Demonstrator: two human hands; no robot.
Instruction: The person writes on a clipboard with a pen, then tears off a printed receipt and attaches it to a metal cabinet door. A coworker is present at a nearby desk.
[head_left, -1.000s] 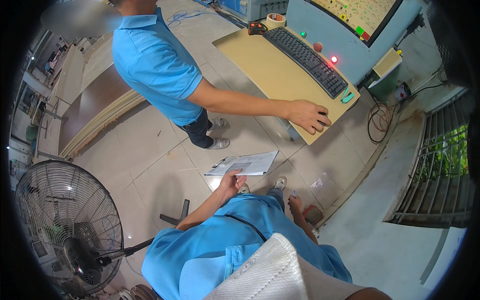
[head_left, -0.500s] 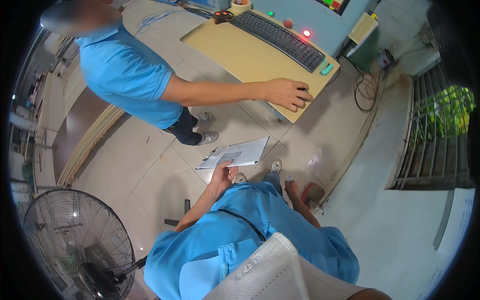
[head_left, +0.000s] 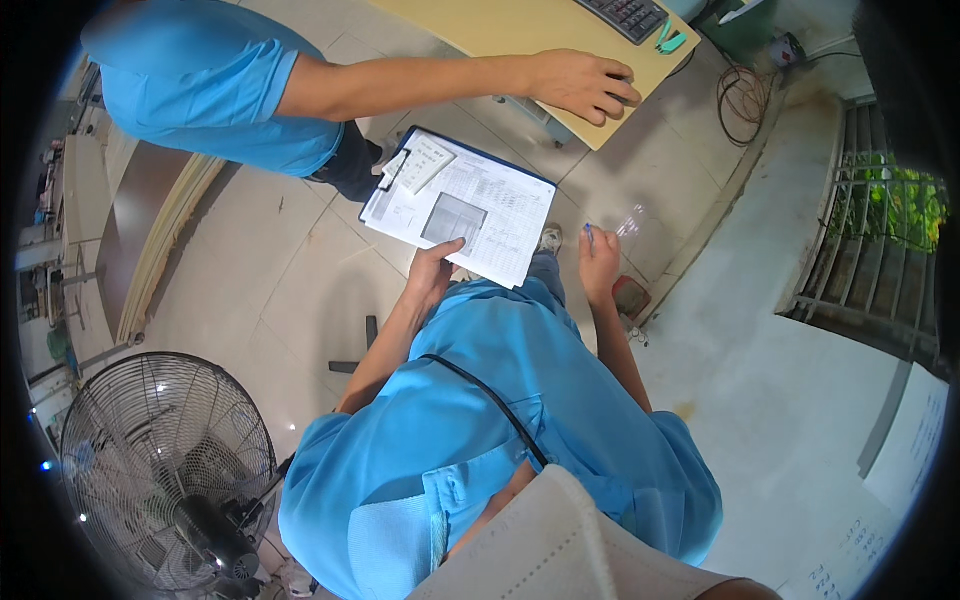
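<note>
My left hand [head_left: 434, 270] grips the near edge of a clipboard [head_left: 408, 140], thumb on top of the papers. Printed sheets [head_left: 505, 215] lie on the board, with a grey shaded block in their middle. Under the black clip at the left end sits a smaller white slip [head_left: 424, 162]. To the right of the board, my right hand [head_left: 599, 262] is closed round a blue pen [head_left: 589, 236] that points up. The pen is apart from the paper.
Across from me a person in a blue shirt [head_left: 200, 85] rests a hand [head_left: 580, 85] at the corner of a yellow desk [head_left: 470, 25]. A keyboard [head_left: 628, 14] and a green tool [head_left: 671, 40] lie there. A fan [head_left: 165, 470] stands left; a barred window [head_left: 870, 220] is right.
The clipboard has come up and tilted so its papers face me. My right hand has risen with the pen toward the board. The view has dipped, so less of the desk shows.
</note>
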